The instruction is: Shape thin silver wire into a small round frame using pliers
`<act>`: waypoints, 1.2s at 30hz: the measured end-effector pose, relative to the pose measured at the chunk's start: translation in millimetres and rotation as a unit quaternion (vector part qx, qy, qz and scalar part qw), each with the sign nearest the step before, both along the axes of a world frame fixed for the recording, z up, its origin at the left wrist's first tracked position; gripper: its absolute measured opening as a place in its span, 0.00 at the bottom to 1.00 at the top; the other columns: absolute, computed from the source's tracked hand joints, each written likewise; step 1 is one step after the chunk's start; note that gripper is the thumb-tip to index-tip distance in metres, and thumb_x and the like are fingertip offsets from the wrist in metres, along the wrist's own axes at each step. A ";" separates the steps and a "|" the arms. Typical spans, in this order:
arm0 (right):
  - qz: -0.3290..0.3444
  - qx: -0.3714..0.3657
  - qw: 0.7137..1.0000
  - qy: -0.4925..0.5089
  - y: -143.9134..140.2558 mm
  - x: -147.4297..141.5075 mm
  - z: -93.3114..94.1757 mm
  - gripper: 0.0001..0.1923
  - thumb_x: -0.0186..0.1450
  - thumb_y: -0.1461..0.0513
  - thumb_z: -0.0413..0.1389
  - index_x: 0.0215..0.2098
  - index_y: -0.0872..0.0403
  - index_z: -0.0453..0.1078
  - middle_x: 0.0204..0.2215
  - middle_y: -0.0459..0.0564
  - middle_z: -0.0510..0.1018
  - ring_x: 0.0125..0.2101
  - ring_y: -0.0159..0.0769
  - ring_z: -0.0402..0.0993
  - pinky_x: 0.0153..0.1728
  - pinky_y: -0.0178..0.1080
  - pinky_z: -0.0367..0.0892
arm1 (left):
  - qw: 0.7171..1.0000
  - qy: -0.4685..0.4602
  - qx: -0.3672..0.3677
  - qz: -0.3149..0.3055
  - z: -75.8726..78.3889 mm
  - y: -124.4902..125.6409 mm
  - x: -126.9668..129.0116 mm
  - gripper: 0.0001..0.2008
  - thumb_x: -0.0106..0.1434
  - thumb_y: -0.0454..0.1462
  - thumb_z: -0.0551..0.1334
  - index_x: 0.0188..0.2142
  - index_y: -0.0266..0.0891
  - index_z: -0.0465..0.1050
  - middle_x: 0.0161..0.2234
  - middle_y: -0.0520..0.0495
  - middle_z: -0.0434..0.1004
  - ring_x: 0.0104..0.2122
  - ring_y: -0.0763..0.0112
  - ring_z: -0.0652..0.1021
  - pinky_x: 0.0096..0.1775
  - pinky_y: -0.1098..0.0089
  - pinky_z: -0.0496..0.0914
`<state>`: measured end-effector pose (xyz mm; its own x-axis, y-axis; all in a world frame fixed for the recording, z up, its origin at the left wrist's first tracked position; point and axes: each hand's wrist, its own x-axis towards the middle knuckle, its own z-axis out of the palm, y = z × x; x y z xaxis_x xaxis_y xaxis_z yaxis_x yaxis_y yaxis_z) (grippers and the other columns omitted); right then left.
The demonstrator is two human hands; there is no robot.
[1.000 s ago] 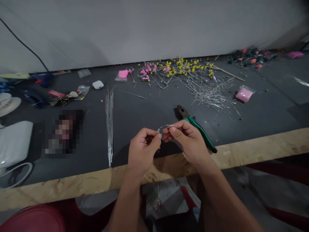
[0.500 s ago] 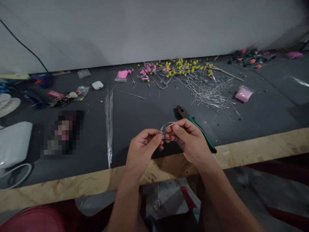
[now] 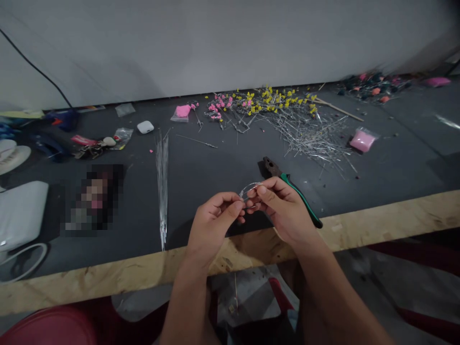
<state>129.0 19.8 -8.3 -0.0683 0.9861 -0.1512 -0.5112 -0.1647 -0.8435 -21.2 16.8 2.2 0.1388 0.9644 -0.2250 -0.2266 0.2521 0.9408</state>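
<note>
A thin silvery wire (image 3: 248, 185), bent into a curve with a twisted part at its left end, spans between my two hands above the table's front edge. My left hand (image 3: 215, 218) pinches it near the twist with thumb and fingertips. Thumb and forefinger of my right hand (image 3: 283, 206) grip the other side; the remaining fingers curl beneath. Part of the wire is hidden by my fingers. Green-and-black handled pliers (image 3: 271, 166) lie just behind my right hand, partly covered by it. To the left rests a bundle of straight wires (image 3: 163, 187).
Behind lie a heap of loose wires (image 3: 316, 136) and wire stems with yellow tips (image 3: 273, 98) and pink tips. Pink material in bags (image 3: 362, 140) sits nearby. On the left are a white case (image 3: 145, 127), keys (image 3: 91, 149) and a white box (image 3: 23, 211). A wooden edge (image 3: 108, 275) borders the table.
Almost nothing differs. My left hand and the wire's twisted end have shifted very slightly; both hands keep their grip.
</note>
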 end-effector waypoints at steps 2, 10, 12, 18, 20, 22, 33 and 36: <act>-0.004 0.002 1.000 -0.009 0.3 -0.5 -0.7 0.04 0.60 0.59 0.62 0.30 0.50 0.73 0.30 0.43 0.80 0.29 0.29 0.77 0.31 0.34 0.73 | 1.000 0.026 -0.001 0.011 -0.3 0.2 0.9 0.03 0.56 0.36 0.66 0.31 0.39 0.75 0.27 0.53 0.75 0.25 0.78 0.73 0.30 0.75 0.71; -0.016 0.000 0.999 -0.034 0.4 -3.5 -1.4 0.03 0.59 0.60 0.63 0.31 0.51 0.74 0.30 0.44 0.80 0.30 0.30 0.77 0.31 0.34 0.73 | 0.989 0.140 0.035 0.042 -3.6 0.3 2.8 0.04 0.59 0.38 0.63 0.33 0.40 0.73 0.27 0.53 0.74 0.27 0.76 0.73 0.32 0.75 0.68; -0.014 0.004 0.999 -0.040 -0.7 -4.1 -0.5 0.04 0.59 0.61 0.64 0.31 0.51 0.74 0.29 0.43 0.80 0.30 0.31 0.77 0.31 0.34 0.73 | 0.987 0.145 0.038 0.051 -3.1 -0.1 3.0 0.05 0.59 0.38 0.63 0.33 0.40 0.72 0.27 0.54 0.74 0.27 0.77 0.73 0.31 0.76 0.68; -0.020 0.017 0.998 -0.056 -4.1 -5.6 3.4 0.04 0.58 0.61 0.64 0.30 0.51 0.74 0.28 0.44 0.81 0.30 0.31 0.77 0.32 0.36 0.73 | 0.985 0.154 0.040 0.066 -2.5 -1.6 3.8 0.05 0.59 0.38 0.62 0.33 0.39 0.72 0.25 0.54 0.72 0.26 0.78 0.71 0.29 0.76 0.66; -0.021 0.015 0.998 -0.056 -4.6 -5.2 4.4 0.04 0.58 0.61 0.64 0.30 0.51 0.74 0.28 0.44 0.80 0.30 0.32 0.77 0.32 0.37 0.73 | 0.987 0.144 0.039 0.059 -3.3 -1.2 3.9 0.05 0.59 0.38 0.63 0.33 0.39 0.72 0.25 0.55 0.72 0.25 0.78 0.71 0.29 0.76 0.66; -0.025 0.009 0.998 -0.053 -5.1 -3.9 5.2 0.04 0.58 0.60 0.64 0.30 0.51 0.73 0.28 0.44 0.80 0.30 0.32 0.76 0.31 0.36 0.73 | 0.991 0.115 0.035 0.051 -4.2 -1.0 4.2 0.05 0.58 0.38 0.63 0.32 0.39 0.73 0.25 0.55 0.72 0.25 0.78 0.72 0.30 0.76 0.67; -0.022 -0.020 0.999 -0.024 -11.3 3.2 5.1 0.08 0.56 0.58 0.65 0.32 0.51 0.72 0.29 0.44 0.80 0.30 0.31 0.77 0.31 0.36 0.73 | 1.000 0.012 -0.008 0.019 -2.5 -10.3 11.3 0.07 0.54 0.38 0.67 0.31 0.38 0.73 0.27 0.54 0.73 0.26 0.78 0.72 0.30 0.76 0.68; -0.026 -0.007 0.999 -0.024 -11.5 4.8 3.3 0.08 0.56 0.58 0.64 0.32 0.52 0.73 0.29 0.44 0.79 0.29 0.30 0.76 0.30 0.34 0.73 | 0.999 0.028 -0.012 -0.018 -4.2 -8.6 9.7 0.07 0.54 0.38 0.67 0.32 0.37 0.73 0.28 0.53 0.73 0.27 0.78 0.72 0.32 0.75 0.68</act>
